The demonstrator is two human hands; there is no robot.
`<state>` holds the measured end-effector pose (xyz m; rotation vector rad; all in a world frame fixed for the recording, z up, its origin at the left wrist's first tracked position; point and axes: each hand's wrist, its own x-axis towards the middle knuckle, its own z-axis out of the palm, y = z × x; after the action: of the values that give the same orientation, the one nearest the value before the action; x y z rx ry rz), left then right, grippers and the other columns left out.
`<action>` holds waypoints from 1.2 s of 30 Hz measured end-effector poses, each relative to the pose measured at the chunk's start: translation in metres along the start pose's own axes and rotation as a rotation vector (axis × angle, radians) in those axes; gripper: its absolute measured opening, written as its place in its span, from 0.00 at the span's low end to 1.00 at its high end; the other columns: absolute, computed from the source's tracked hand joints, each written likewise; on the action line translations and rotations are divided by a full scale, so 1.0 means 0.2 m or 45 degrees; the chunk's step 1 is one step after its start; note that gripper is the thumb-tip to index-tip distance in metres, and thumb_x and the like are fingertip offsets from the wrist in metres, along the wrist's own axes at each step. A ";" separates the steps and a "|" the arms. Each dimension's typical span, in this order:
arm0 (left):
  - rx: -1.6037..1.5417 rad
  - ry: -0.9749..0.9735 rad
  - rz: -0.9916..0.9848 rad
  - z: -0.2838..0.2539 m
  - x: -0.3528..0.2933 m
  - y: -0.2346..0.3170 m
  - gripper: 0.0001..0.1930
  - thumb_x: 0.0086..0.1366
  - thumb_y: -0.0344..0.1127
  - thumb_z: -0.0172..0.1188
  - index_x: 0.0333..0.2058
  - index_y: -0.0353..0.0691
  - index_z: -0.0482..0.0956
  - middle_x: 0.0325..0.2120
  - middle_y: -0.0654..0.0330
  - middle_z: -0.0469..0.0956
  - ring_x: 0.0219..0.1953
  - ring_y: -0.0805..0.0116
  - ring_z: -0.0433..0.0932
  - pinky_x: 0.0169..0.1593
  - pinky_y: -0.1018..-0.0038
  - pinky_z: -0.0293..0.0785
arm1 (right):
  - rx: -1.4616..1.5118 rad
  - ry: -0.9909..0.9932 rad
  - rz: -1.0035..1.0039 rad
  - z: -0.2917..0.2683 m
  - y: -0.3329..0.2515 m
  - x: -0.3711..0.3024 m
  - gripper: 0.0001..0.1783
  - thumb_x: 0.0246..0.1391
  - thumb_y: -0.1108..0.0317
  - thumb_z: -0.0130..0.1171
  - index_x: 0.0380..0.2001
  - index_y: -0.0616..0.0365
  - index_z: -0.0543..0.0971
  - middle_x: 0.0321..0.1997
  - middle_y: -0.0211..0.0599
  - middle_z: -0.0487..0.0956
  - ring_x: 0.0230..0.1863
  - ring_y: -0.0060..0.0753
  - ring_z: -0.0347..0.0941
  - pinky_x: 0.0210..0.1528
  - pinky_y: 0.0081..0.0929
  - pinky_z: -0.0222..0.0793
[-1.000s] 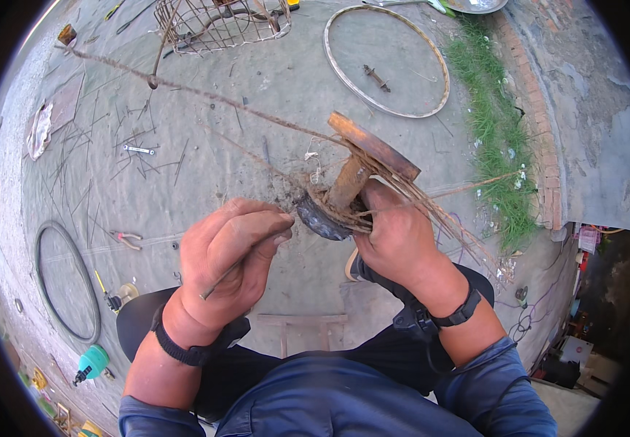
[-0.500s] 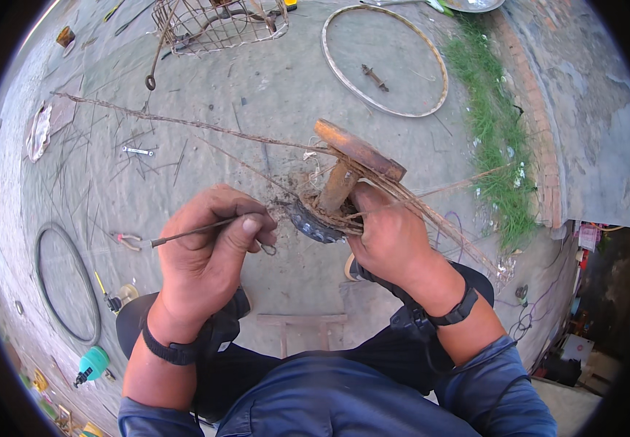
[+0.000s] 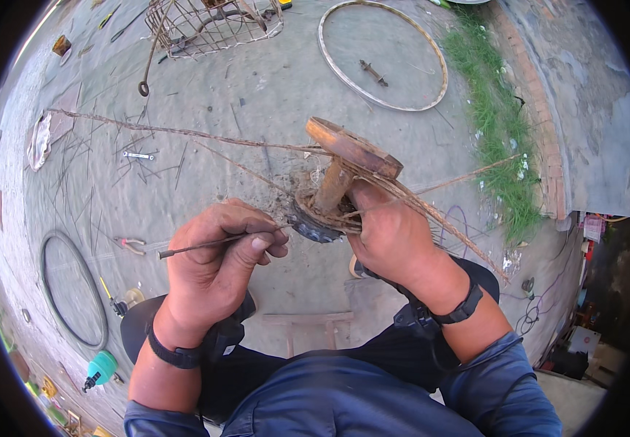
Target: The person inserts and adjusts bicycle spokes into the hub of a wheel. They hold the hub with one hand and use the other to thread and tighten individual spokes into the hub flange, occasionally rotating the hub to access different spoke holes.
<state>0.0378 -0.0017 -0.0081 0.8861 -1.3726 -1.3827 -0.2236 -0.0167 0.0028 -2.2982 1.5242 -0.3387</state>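
Observation:
A rusty bicycle wheel hub [image 3: 332, 188] is held up in front of me, its orange-brown flange [image 3: 359, 149] at the top and a dark toothed sprocket [image 3: 315, 228] at the lower end. Long rusty spokes [image 3: 206, 134] stick out from it to left and right. My right hand [image 3: 395, 231] is closed round its lower right side; the fingertips are hidden behind it. Between thumb and fingers, my left hand [image 3: 217, 251] pinches a loose spoke [image 3: 190, 248]. The inner tip of this spoke points at the sprocket; whether they touch I cannot tell.
Around lie a wheel rim [image 3: 321, 45], an axle [image 3: 373, 73], a wire basket [image 3: 184, 30], a wrench [image 3: 139, 155], pliers [image 3: 130, 246], scattered spokes, a black tyre [image 3: 104, 320] and a teal bottle [image 3: 101, 368]. Grass [image 3: 486, 109] runs along the brick edge at right. A wooden stool [image 3: 308, 317] is below.
My left hand has moved slightly right, bringing the loose spoke's inner end up against or near the sprocket. My right hand still grips the hub, which has tilted slightly.

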 end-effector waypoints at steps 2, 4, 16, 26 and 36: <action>0.072 0.012 0.072 0.01 0.00 -0.01 0.04 0.74 0.22 0.61 0.45 0.32 0.80 0.39 0.51 0.84 0.35 0.66 0.86 0.36 0.73 0.82 | -0.002 -0.014 0.010 0.00 0.00 0.00 0.22 0.50 0.72 0.64 0.50 0.63 0.79 0.38 0.54 0.84 0.38 0.61 0.83 0.41 0.52 0.80; 0.197 0.014 0.143 0.01 0.02 0.00 0.06 0.69 0.17 0.64 0.43 0.32 0.83 0.38 0.52 0.86 0.35 0.65 0.86 0.36 0.72 0.81 | 0.016 -0.043 0.047 0.00 -0.01 -0.02 0.22 0.51 0.71 0.66 0.51 0.62 0.78 0.38 0.53 0.85 0.38 0.61 0.83 0.41 0.51 0.80; 0.593 0.198 0.439 0.05 0.01 -0.01 0.13 0.62 0.15 0.70 0.44 0.32 0.85 0.37 0.50 0.84 0.37 0.59 0.86 0.39 0.69 0.84 | 0.097 -0.112 0.147 0.01 -0.01 -0.02 0.25 0.49 0.70 0.70 0.51 0.62 0.78 0.39 0.52 0.85 0.42 0.60 0.84 0.45 0.51 0.80; 0.644 0.127 0.473 0.07 0.00 -0.02 0.15 0.59 0.15 0.71 0.44 0.35 0.85 0.37 0.51 0.85 0.35 0.59 0.87 0.37 0.69 0.83 | 0.103 -0.105 0.108 0.01 -0.01 -0.02 0.23 0.50 0.70 0.70 0.49 0.63 0.77 0.38 0.53 0.84 0.42 0.61 0.83 0.45 0.51 0.80; 0.549 0.165 0.323 0.05 0.01 -0.01 0.13 0.61 0.16 0.69 0.43 0.35 0.84 0.36 0.50 0.85 0.33 0.58 0.86 0.35 0.70 0.82 | 0.029 -0.124 0.084 0.00 -0.01 -0.02 0.23 0.51 0.71 0.67 0.51 0.63 0.76 0.37 0.53 0.84 0.39 0.60 0.84 0.39 0.51 0.80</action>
<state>0.0279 -0.0003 -0.0090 1.0166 -1.6480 -0.8359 -0.2222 -0.0123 0.0033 -2.2074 1.5356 -0.2219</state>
